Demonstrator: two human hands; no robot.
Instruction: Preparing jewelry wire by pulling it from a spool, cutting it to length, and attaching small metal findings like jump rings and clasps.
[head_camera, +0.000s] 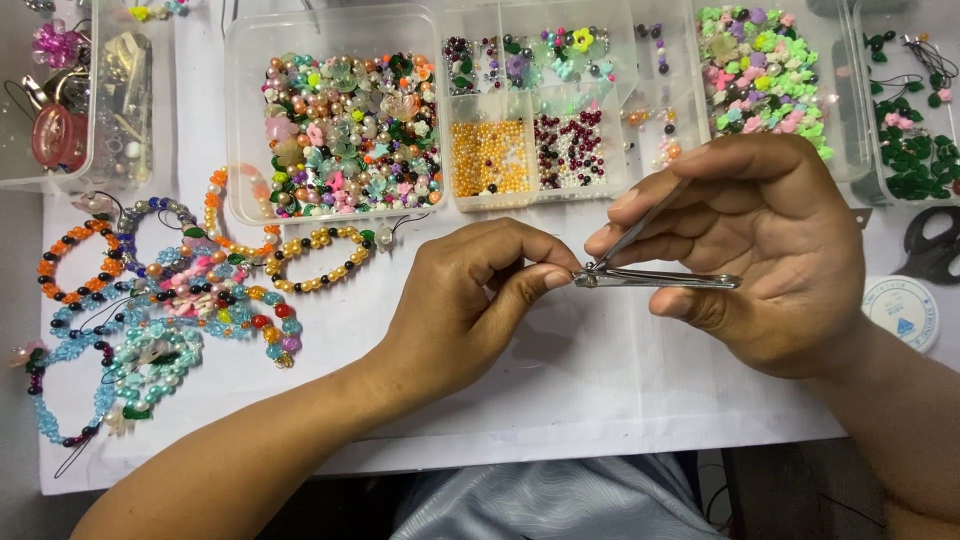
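Note:
My right hand (760, 250) grips a metal nail clipper (655, 279), its lever raised under my index finger. The clipper's jaws point left and meet the pinched fingertips of my left hand (470, 300). Thumb and forefinger of that hand are pressed together on something too small to make out, perhaps a thread end. Both hands hover above a white sheet (560, 390) on the table, just in front of the bead boxes.
Clear plastic boxes of mixed beads (345, 130), gold and dark red beads (530, 150), and pastel flower beads (765, 70) line the back. Several finished bead bracelets (170, 300) lie at left. A spool of elastic cord (902, 310) and black scissors (935, 245) sit at right.

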